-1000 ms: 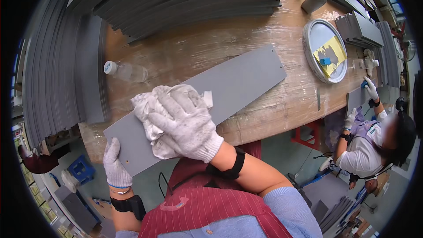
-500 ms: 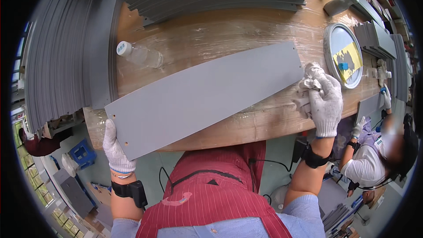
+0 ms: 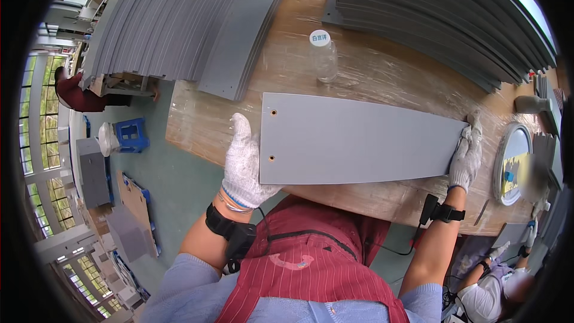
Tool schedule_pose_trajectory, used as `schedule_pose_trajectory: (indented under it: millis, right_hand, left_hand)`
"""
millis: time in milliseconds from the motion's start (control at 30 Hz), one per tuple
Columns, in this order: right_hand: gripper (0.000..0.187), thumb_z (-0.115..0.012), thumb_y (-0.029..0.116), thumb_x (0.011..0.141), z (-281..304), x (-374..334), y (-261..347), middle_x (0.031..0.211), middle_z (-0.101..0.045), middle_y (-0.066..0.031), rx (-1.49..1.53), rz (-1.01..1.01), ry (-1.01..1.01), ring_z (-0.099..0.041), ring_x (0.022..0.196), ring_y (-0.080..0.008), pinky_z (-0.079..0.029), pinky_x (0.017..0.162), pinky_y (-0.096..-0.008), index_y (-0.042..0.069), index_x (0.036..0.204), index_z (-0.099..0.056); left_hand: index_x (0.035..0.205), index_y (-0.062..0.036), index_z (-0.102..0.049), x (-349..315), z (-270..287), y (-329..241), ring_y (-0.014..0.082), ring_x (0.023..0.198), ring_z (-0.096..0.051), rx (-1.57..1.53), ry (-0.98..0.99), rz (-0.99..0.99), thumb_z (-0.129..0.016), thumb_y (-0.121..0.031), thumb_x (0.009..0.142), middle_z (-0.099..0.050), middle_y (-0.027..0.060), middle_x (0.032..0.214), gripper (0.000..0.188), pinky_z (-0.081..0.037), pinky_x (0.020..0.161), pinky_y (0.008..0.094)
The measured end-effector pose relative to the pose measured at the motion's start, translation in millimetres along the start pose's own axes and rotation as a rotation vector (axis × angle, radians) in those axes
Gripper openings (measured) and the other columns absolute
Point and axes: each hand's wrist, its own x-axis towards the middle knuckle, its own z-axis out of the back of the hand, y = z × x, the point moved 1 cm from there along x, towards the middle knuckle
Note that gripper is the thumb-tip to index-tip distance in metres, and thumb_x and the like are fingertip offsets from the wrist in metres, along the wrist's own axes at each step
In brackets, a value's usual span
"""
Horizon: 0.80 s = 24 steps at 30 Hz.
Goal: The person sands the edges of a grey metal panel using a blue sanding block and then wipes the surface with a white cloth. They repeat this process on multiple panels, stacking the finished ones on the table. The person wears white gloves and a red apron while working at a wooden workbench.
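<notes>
A long flat grey panel (image 3: 359, 143) lies in front of me above the wrapped table, with two small brass-coloured holes near its left end. My left hand (image 3: 244, 164), in a white knit glove, supports that end; its thumb points up, off the face, and its fingers are mostly hidden beneath the panel. At the opposite end my gloved right hand (image 3: 467, 158) presses along the short edge, fingers stretched away from me. A crumpled whitish cloth (image 3: 465, 134) shows between that hand and the edge, partly hidden. Beyond the panel stands a clear bottle (image 3: 326, 66) with a white cap.
Stacks of grey panels stand at the back left (image 3: 179, 18) and the back right (image 3: 430, 30). A round lid (image 3: 501, 170) with yellow sandpaper-like sheet lies on the table (image 3: 197, 125) at right. Other people are at far left and lower right. A blue stool (image 3: 131, 134) stands on the floor.
My view has turned left. The panel now lies nearly level across it. My right hand has gone from the near right corner to the end edge; my left thumb has come off the face.
</notes>
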Motion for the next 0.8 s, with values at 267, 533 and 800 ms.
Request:
schedule_pose_trajectory:
  millis: [267, 533, 800]
  right_hand:
    - [0.059, -0.069, 0.017, 0.081, -41, -58, 240, 0.140, -0.053, -0.0281, -0.131, 0.416, 0.149, -0.055, 0.124, -0.0462, -0.046, 0.102, -0.0495, 0.005, 0.138, -0.056]
    - [0.041, -0.073, 0.015, 0.074, -43, -118, 326, 0.123, -0.064, -0.0153, 0.695, 0.730, 0.751, -0.065, 0.104, -0.0336, -0.049, 0.088, -0.0478, 0.013, 0.115, -0.070]
    - [0.027, -0.052, 0.000, 0.092, 40, -98, 162, 0.099, -0.071, -0.0156, 0.891, -0.430, 0.160, -0.069, 0.081, -0.0164, -0.057, 0.068, -0.0275, -0.007, 0.115, -0.066]
  left_hand:
    - [0.150, -0.0081, -0.042, -1, 8, -2, 0.0329, 0.133, -0.053, 0.016, 0.025, 0.036, -0.038, -0.070, 0.098, -0.053, 0.0158, 0.145, 0.082, -0.044, 0.112, 0.0480]
    - [0.150, -0.0079, -0.041, 0, 21, -17, 0.0323, 0.127, -0.054, -0.134, 0.077, 0.158, -0.040, -0.073, 0.096, -0.054, 0.0152, 0.142, 0.085, -0.045, 0.107, 0.0445]
    - [0.155, -0.0025, -0.029, 14, 43, -16, 0.0467, 0.140, -0.041, -0.041, 0.151, 0.212, -0.046, -0.074, 0.092, -0.038, 0.0244, 0.154, 0.096, -0.037, 0.109, 0.0702]
